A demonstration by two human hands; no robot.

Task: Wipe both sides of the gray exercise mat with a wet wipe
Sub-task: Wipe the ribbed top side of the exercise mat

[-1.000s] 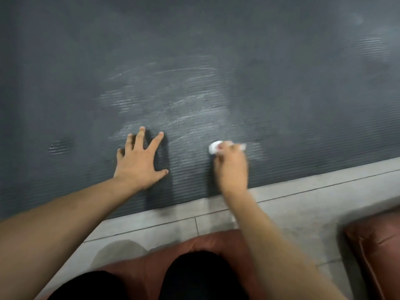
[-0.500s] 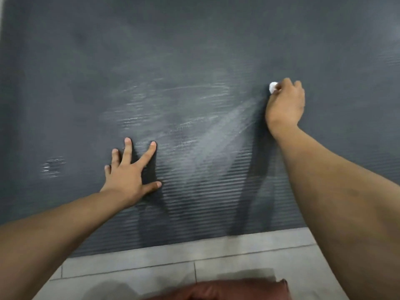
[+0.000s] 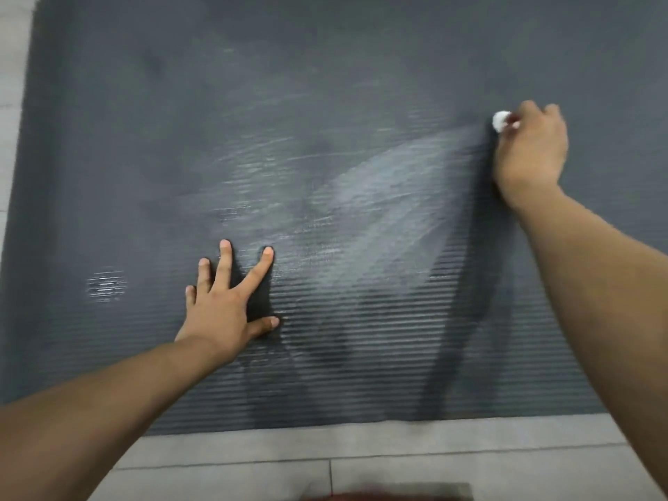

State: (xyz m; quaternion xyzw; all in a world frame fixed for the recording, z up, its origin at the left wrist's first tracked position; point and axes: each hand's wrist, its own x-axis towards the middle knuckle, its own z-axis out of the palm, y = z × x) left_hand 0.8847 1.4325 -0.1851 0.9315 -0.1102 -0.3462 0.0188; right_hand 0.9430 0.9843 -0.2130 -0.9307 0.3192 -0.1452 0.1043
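Head view: your right hand (image 3: 529,146), clamped on the wipe (image 3: 501,121), has swept from the mat's (image 3: 108,139) near edge up and right, leaving 1 wet streak. Your left hand (image 3: 226,305) stays flat, fingers spread. This side isn't done.

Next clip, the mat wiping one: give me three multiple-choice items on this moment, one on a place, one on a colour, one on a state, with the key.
1. Where is the wet wipe?
A. On the floor tiles
B. At the right hand's fingertips, on the mat
C. Under the left hand

2. What colour is the wipe?
A. White
B. Blue
C. Yellow

3. How is the left hand?
A. Clenched in a fist
B. Lifted off the mat
C. Flat on the mat, fingers spread

Key: 1 B, the right hand pinches it against the gray mat. 2 A, it shows as a white wad. 3 C, its spread fingers press the ribbed surface.
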